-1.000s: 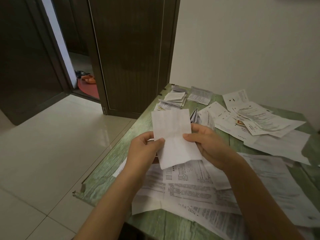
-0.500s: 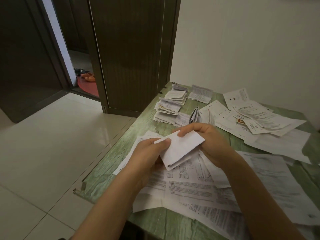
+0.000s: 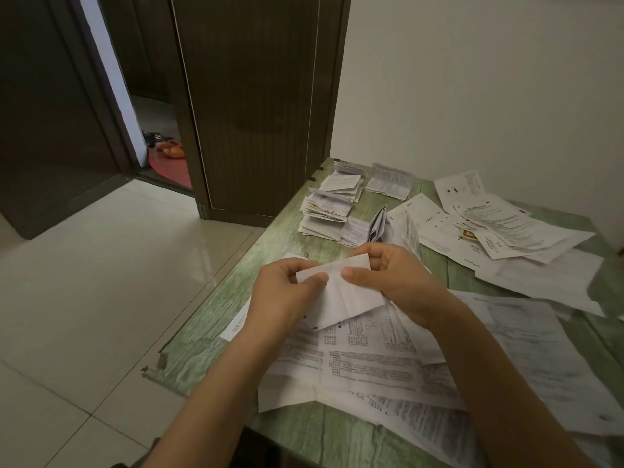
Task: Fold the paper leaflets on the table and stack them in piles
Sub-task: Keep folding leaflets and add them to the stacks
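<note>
While several piles of folded leaflets already sit at the far left of the green bench, the left grip and right grip both pinch one half-folded leaflet just above it, and many unfolded sheets lie near and right, yet to be folded.

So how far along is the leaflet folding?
Done: folded piles sit at the far left corner of the table. In hand: left hand and right hand pinch one partly folded leaflet. Left: many unfolded sheets lie spread in front and at the far right.
</note>
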